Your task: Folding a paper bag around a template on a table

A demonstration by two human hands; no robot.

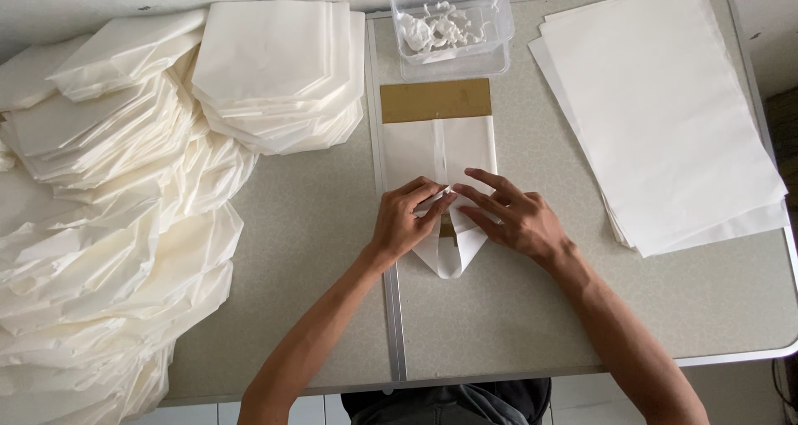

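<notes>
Head camera looks straight down, close above the table.
</notes>
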